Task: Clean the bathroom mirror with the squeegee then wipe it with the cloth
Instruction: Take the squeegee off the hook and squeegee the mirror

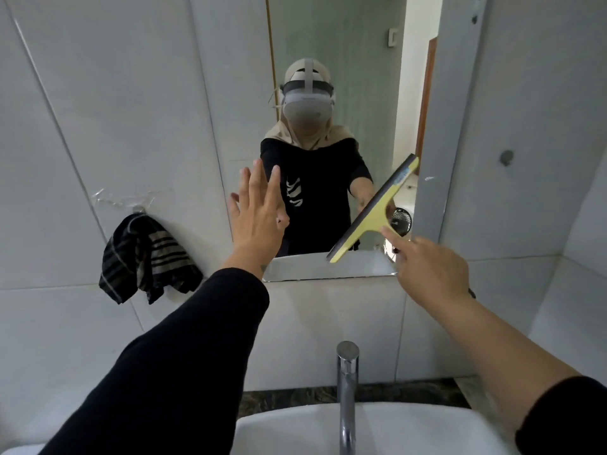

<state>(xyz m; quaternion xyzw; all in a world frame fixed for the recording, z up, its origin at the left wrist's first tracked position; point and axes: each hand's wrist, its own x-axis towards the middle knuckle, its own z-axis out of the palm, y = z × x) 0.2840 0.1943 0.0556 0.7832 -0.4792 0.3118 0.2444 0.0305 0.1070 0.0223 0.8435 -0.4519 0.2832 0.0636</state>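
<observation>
Yellow squeegee (372, 210) – one – gripped by right hand (430, 270) on mirror (331, 54); left hand (258, 213) spread wide

Soft, even daylight fills the view, brightest at the doorway reflected in the mirror (335, 93). Shadows are faint. Wide-angle distortion bends the wall tiles (98, 126) toward the edges. A glint sits on the chrome faucet (347, 382); focus is slightly soft throughout.
</observation>
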